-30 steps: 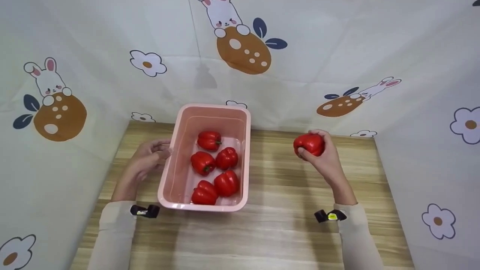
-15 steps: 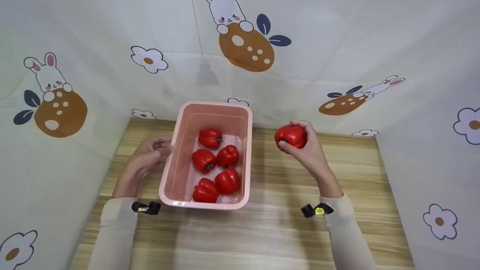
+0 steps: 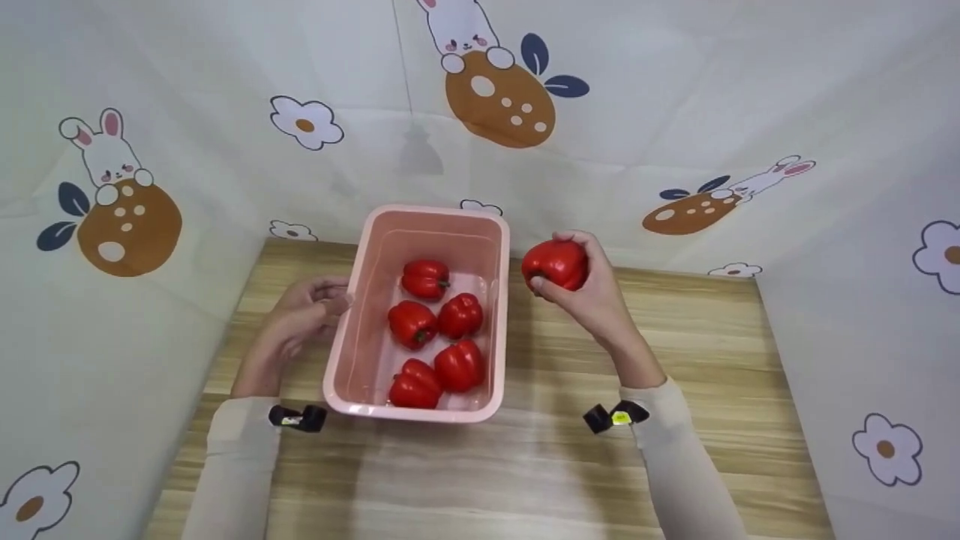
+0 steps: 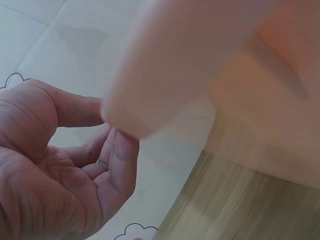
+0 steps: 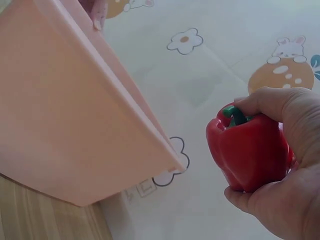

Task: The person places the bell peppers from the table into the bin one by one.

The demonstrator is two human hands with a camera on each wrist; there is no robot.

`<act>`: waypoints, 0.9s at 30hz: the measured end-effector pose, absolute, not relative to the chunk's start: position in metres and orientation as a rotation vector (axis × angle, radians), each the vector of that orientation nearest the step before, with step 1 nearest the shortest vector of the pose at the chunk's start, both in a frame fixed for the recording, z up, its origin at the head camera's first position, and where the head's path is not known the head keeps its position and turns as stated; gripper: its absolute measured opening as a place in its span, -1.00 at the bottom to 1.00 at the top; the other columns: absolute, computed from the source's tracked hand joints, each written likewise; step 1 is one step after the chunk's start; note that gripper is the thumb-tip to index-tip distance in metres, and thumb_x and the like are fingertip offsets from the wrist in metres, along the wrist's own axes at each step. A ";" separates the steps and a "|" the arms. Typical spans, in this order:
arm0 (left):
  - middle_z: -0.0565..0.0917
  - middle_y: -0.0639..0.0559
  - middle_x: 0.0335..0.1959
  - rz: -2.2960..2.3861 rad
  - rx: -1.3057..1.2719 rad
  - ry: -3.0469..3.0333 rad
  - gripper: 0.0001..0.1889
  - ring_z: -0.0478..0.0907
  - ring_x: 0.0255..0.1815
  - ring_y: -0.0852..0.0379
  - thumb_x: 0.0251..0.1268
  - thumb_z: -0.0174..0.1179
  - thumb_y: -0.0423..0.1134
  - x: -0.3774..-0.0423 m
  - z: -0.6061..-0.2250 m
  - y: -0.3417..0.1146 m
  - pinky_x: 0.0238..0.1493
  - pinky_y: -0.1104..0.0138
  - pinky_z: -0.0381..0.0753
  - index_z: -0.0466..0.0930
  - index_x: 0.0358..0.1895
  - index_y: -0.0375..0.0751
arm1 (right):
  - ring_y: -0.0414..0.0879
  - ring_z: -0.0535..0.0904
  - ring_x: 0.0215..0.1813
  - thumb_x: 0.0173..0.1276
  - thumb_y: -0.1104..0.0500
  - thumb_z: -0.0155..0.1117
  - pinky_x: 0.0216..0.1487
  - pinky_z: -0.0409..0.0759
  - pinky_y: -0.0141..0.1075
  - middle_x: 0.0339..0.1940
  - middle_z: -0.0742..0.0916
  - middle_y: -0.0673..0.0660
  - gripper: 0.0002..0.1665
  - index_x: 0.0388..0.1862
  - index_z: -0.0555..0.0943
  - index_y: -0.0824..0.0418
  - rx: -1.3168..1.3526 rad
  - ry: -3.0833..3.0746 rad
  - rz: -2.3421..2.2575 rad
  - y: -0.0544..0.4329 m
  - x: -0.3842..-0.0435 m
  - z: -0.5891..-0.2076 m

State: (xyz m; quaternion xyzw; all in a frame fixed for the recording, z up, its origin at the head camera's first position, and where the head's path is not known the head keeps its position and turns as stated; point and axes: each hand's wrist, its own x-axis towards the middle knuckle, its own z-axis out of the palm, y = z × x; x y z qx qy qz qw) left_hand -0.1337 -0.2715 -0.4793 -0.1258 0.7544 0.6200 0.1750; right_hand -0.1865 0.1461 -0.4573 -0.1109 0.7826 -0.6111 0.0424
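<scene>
My right hand (image 3: pixel 600 300) grips a red bell pepper (image 3: pixel 556 264) just right of the pink plastic bin (image 3: pixel 341 367). In the right wrist view the held pepper (image 5: pixel 250 147) shows its green stem, with thumb and fingers wrapped around its sides. At the bin's left side, my left hand (image 3: pixel 300 315) pinches the rim, thumb on one side and fingers on the other, as the left wrist view shows at the bin's edge (image 4: pixel 150 110). Several red bell peppers lie on the bin's floor, among them a pepper (image 3: pixel 425 280) at the far end and another pepper (image 3: pixel 415 385) near the front.
The bin stands on a wood-grain table (image 3: pixel 675 465). A pale cloth wall (image 3: pixel 360 67) printed with rabbits and flowers encloses the table at the back and both sides. Each sleeve carries a small black wrist camera, such as the right camera (image 3: pixel 600 418).
My right hand has carried the bell pepper leftward and slightly up in view, close to the bin's right rim. My left hand stays at the bin's left rim.
</scene>
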 end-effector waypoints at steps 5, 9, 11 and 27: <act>0.59 -0.03 0.02 1.779 -0.345 2.109 -0.42 0.68 -0.19 0.21 0.50 0.14 -0.40 -0.133 -0.482 -0.269 -0.11 0.34 0.89 0.31 0.52 -0.47 | 0.05 0.42 0.45 0.20 0.19 0.64 0.29 0.79 0.07 0.43 0.53 0.07 -0.12 0.43 0.38 0.04 -0.362 2.417 -1.829 0.138 -0.187 -0.452; 0.58 0.00 -0.03 1.777 -0.355 2.113 -0.42 0.68 -0.23 0.24 0.50 0.13 -0.40 -0.132 -0.481 -0.270 -0.17 0.37 0.88 0.30 0.52 -0.48 | 0.05 0.43 0.44 0.20 0.17 0.64 0.29 0.79 0.06 0.42 0.53 0.07 -0.14 0.42 0.40 0.04 -0.394 2.412 -1.826 0.128 -0.188 -0.448; 0.57 0.01 -0.04 1.774 -0.354 2.117 -0.42 0.67 -0.23 0.24 0.50 0.13 -0.40 -0.132 -0.480 -0.271 -0.16 0.38 0.88 0.30 0.52 -0.49 | 0.06 0.44 0.45 0.19 0.17 0.65 0.30 0.79 0.06 0.42 0.53 0.07 -0.14 0.41 0.40 0.04 -0.415 2.402 -1.830 0.123 -0.189 -0.447; 0.59 -0.02 -0.03 1.741 -0.333 2.115 -0.42 0.69 -0.22 0.21 0.51 0.14 -0.39 -0.138 -0.477 -0.272 -0.12 0.33 0.90 0.29 0.52 -0.49 | 0.07 0.47 0.44 0.20 0.15 0.63 0.36 0.77 0.02 0.40 0.55 0.13 -0.13 0.41 0.38 0.14 -0.578 2.380 -1.722 0.093 -0.193 -0.433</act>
